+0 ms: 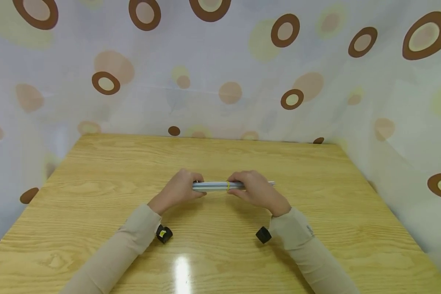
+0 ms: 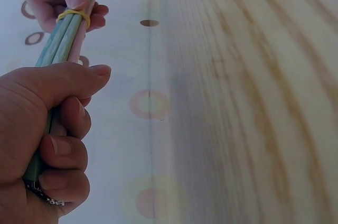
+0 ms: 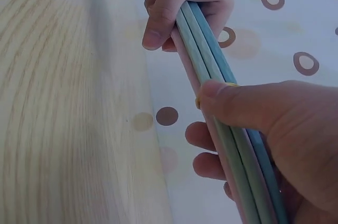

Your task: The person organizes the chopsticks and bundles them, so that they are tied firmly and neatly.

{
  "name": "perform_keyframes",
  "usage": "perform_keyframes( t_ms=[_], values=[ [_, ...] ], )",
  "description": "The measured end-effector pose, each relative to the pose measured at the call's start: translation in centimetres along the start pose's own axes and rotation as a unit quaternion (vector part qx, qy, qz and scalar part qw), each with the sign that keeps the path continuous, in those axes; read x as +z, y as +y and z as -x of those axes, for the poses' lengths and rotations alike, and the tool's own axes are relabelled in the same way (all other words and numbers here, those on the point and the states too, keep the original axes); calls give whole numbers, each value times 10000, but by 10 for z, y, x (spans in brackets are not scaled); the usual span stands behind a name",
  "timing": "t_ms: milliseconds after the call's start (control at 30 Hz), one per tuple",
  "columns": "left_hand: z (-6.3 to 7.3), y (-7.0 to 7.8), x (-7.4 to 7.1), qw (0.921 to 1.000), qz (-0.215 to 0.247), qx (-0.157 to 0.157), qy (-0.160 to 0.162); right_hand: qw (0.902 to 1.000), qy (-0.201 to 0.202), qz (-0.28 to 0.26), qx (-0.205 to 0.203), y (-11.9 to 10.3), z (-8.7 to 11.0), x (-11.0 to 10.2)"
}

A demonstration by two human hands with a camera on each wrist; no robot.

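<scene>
A bundle of long, slim pastel pencils in green, blue and pink lies crosswise between the two hands, above the table. My left hand grips its left end, fingers curled round it in the left wrist view. Something dark with silvery specks shows at that end below the fingers. A yellow rubber band circles the bundle near its middle. My right hand holds the bundle at the band, thumb on top and fingers beneath. The far right tip pokes out past the right hand.
The wood-grain table spreads under both arms. A pale curtain with brown rings and dots hangs behind it and along its sides. Small black wrist devices sit by the beige sleeves.
</scene>
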State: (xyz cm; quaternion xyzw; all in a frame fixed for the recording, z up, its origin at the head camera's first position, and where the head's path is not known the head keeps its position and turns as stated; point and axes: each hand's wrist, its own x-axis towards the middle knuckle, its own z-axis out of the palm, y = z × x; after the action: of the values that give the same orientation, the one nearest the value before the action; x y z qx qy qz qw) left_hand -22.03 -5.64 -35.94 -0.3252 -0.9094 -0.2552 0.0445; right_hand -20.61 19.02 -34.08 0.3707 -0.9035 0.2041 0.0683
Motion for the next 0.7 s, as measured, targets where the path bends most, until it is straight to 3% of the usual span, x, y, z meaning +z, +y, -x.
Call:
perform_keyframes(
  t_ms=[200,433,700],
  values=[
    [2,2,1,9994,-206,170,211,9998,-75,-136,-89,-6,-3,6],
    [-2,6,11,9974,-227,634,245,9992,-364,-38,-151,-16,-6,12],
    [-1,3,7,9989,-180,349,269,9997,-215,17,126,-11,-2,8]
  ],
)
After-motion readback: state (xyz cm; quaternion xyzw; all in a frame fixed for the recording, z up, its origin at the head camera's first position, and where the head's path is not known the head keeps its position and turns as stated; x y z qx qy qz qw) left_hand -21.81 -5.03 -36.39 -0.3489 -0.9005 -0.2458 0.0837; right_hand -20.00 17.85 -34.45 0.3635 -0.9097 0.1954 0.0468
